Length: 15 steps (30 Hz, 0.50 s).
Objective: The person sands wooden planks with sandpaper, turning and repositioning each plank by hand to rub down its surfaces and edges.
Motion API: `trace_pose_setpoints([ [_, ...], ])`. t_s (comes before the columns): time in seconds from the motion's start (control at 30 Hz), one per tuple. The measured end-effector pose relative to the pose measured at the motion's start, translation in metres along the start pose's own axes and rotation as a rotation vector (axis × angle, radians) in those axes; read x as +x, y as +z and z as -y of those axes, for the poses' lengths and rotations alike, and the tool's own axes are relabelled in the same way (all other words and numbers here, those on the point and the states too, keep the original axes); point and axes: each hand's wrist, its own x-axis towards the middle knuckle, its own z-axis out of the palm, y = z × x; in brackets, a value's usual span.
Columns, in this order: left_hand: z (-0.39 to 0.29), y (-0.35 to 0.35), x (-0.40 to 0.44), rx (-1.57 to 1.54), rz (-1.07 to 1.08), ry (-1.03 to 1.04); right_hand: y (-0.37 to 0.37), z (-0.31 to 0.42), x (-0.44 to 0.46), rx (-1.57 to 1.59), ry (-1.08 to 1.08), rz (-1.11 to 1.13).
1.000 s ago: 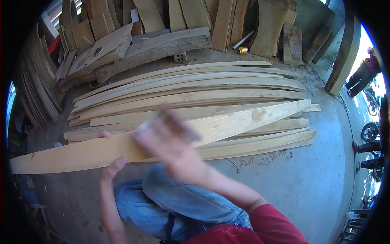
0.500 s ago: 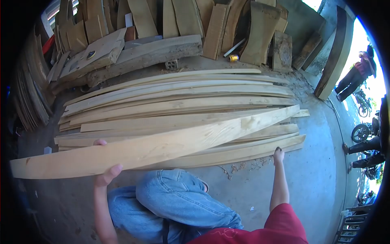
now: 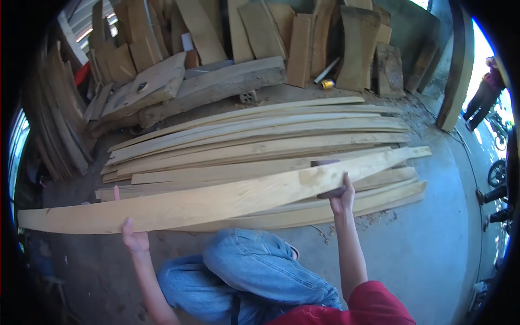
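Note:
A long pale wooden plank (image 3: 216, 200) is raised over the stack, running from the lower left to the upper right. My left hand (image 3: 135, 238) grips its lower edge on the left, with the thumb in front and a fingertip showing above the upper edge. My right hand (image 3: 342, 199) is closed at the lower edge farther right, thumb on the near face. A dark flat piece (image 3: 331, 193) shows above and below the plank beside the right hand; its kind is unclear. Beneath lie several similar boards (image 3: 260, 146) on the floor.
Boards and slabs (image 3: 357, 43) lean along the back wall, behind a thick rough timber (image 3: 216, 89). A tall beam (image 3: 456, 70) stands at the right. People (image 3: 485, 95) and a motorbike wheel (image 3: 496, 173) are at the right edge. Wood shavings (image 3: 374, 219) lie on the concrete floor.
My right hand has moved left from the end of the lower boards to the raised plank. The plank's right part now sits lower in view, and the camera view has shifted.

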Motion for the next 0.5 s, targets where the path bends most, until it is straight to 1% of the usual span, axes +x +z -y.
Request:
trace_pose_setpoints([
  [0.03, -0.005, -0.002, 0.002, 0.016, -0.011, 0.028, 0.009, -0.008, -0.004, -0.001, 0.031, 0.023],
  [0.1, -0.016, -0.005, 0.003, -0.163, -0.329, 0.185, 0.032, -0.026, -0.022, 0.007, 0.059, 0.015],
  [0.13, -0.027, 0.010, 0.001, -0.144, -0.344, 0.196, 0.050, -0.035, -0.035, 0.021, 0.053, -0.004],
  [0.17, -0.038, 0.028, 0.000, -0.345, -0.419, 0.231, 0.065, -0.043, -0.048, 0.033, 0.044, -0.025],
  [0.2, -0.047, 0.036, -0.002, -0.546, -0.491, 0.263, 0.077, -0.052, -0.057, 0.065, 0.082, -0.013],
  [0.27, -0.037, 0.015, -0.002, -0.840, 0.113, 0.305, 0.101, -0.068, -0.073, 0.079, 0.144, -0.022],
  [0.3, -0.041, 0.033, -0.001, -0.841, 0.170, 0.376, 0.107, -0.077, -0.079, 0.046, 0.153, 0.014],
  [0.37, -0.040, 0.052, 0.000, -0.684, 0.002, 0.436, 0.110, -0.095, -0.087, 0.022, 0.155, 0.023],
  [0.4, -0.038, 0.052, 0.002, -0.574, 0.006, 0.452, 0.109, -0.099, -0.088, -0.008, 0.139, 0.028],
  [0.43, -0.033, 0.040, 0.000, -0.572, 0.005, 0.450, 0.101, -0.105, -0.086, -0.035, 0.145, 0.055],
  [0.47, -0.027, 0.020, -0.005, -0.519, -0.031, 0.399, 0.094, -0.108, -0.086, -0.036, 0.144, 0.049],
  [0.5, -0.029, 0.019, -0.006, -0.465, -0.067, 0.343, 0.088, -0.109, -0.086, -0.116, 0.116, 0.054],
])
